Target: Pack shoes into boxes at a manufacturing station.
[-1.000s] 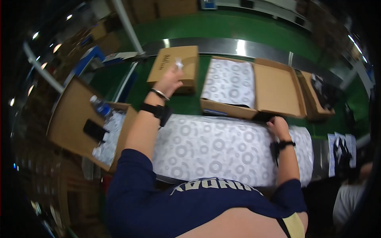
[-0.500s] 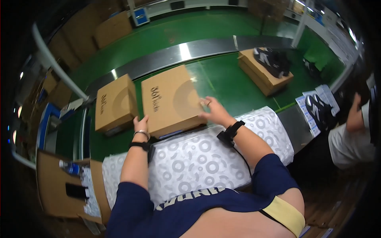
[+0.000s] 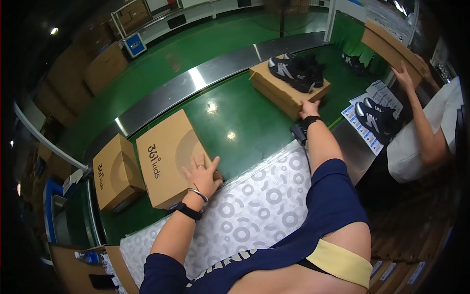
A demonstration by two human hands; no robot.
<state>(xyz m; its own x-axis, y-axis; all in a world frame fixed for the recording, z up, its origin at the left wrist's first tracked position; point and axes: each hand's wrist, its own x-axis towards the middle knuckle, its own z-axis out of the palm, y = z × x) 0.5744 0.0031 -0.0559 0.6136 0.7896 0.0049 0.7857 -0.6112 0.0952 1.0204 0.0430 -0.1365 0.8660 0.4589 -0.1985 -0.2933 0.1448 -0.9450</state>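
Note:
My left hand (image 3: 203, 176) lies with spread fingers on the near right corner of a closed brown shoebox (image 3: 169, 157). Another closed shoebox (image 3: 115, 171) sits just left of it. Reaching forward to the right, my right hand (image 3: 310, 109) grips the near corner of a third shoebox (image 3: 276, 93). On top of that box rests a pair of black sneakers (image 3: 296, 73) with silver-grey details. White wrapping paper (image 3: 254, 196) printed with grey rings is spread in front of me, under my forearms.
A co-worker at the right holds up a brown box lid or box (image 3: 391, 46) with both hands. Black sneakers (image 3: 374, 117) lie on printed sheets (image 3: 360, 130) beside them. A metal rail (image 3: 196, 78) borders the green conveyor. An open carton (image 3: 73, 262) holds a bottle and phone.
My right hand left the middle shoebox and reached right to the box carrying sneakers. My left hand moved onto the middle box's right side. The co-worker has raised a brown box.

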